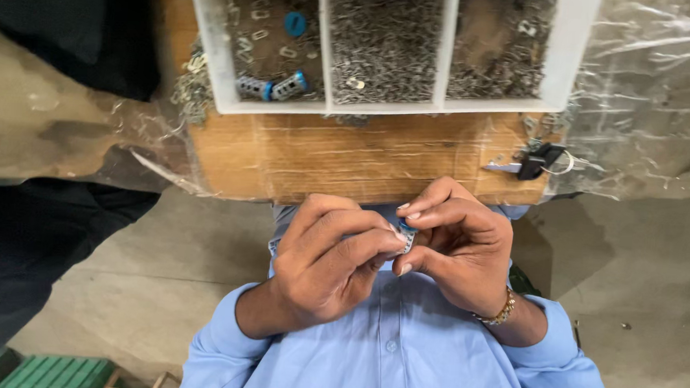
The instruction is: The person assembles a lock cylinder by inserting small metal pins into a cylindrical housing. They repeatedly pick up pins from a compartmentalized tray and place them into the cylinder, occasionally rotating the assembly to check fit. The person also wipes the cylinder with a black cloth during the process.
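Lighting: soft, even, moderately bright, with faint shadows under the hands [389, 247]. Glare showed on the plastic sheet [650, 84] at right; the dark upper left corner lost detail. Focus was sharp centrally, with wide-angle stretching at the edges.

The small metal piece [407, 237] with a blue end is mostly hidden by the fingers of the left hand [330, 260] and right hand [460, 247]. The far part of the white tray [330, 107] is cut off by the picture's edge. Individual parts in its compartments are too small to distinguish.
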